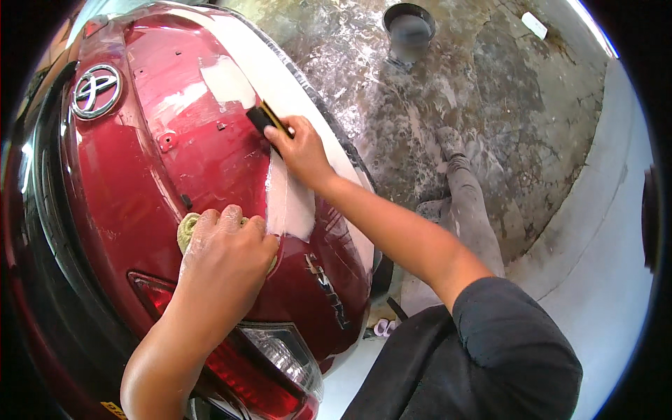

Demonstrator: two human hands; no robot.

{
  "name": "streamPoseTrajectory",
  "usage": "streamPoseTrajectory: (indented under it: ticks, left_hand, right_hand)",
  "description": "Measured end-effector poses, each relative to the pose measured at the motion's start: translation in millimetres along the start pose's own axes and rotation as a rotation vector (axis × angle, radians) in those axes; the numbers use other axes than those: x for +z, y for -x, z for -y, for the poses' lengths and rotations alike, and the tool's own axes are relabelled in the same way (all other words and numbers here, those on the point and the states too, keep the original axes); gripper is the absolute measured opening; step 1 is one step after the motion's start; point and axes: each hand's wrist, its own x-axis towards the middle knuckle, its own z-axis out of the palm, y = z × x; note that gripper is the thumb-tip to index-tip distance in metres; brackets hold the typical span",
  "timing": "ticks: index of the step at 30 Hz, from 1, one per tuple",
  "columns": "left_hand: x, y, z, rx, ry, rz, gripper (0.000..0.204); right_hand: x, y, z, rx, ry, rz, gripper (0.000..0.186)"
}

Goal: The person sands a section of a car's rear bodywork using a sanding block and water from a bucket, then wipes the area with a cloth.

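Gripped under the left hand point(227, 252) is a yellowish cloth point(187, 229), pressed flat against the red car rear panel point(210, 161); the fingers curl down over it, so only an edge of the cloth shows at the knuckles. The hand looks dusted with pale powder. Just below it lies the red tail light point(252, 364), and up to the left sits the round chrome emblem point(96, 89).

Further right, the right hand point(302, 147) closes its fingers around a dark sanding block point(264, 117) with a yellow edge, holding it against the panel at the lower corner of the upper white filler patch point(225, 78). A second, taller white filler patch point(288, 199) runs down from under that hand toward the left hand's fingertips.

Judging by how things lie, the work is partway through: filler is spread on both patches and pale dust lies smeared around the upper one, yet both patches are unpainted and stand out plainly against the glossy red, so smoothing appears unfinished.

On the right, the stained concrete floor point(518, 105) carries a dark round bucket point(409, 28) near the top edge.
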Motion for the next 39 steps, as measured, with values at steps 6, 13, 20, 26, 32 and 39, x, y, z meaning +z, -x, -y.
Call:
streamPoseTrajectory:
  ticks: [6, 13, 20, 26, 32, 39]
  left_hand:
    - [12, 22, 3, -0.033, 0.018, 0.070, 0.010]
    - [8, 10, 4, 0.022, 0.061, -0.061, 0.007]
    - [6, 16, 0, -0.089, 0.049, 0.030, 0.007]
    - [2, 10, 1, -0.005, -0.008, 0.032, 0.008]
    - [5, 14, 3, 0.006, 0.010, 0.060, 0.007]
    - [3, 11, 1, 0.018, -0.004, 0.084, 0.008]
  right_hand:
    - [-17, 135, 31, -0.175, 0.075, 0.179, 0.040]
    - [0, 25, 17, -0.067, 0.014, 0.109, 0.038]
    - [-38, 129, 31, -0.255, 0.084, 0.225, 0.041]
    - [-12, 49, 20, -0.178, 0.035, 0.215, 0.045]
    - [-86, 155, 3, -0.235, 0.088, 0.443, 0.055]
    - [-77, 117, 8, -0.323, 0.149, 0.434, 0.054]
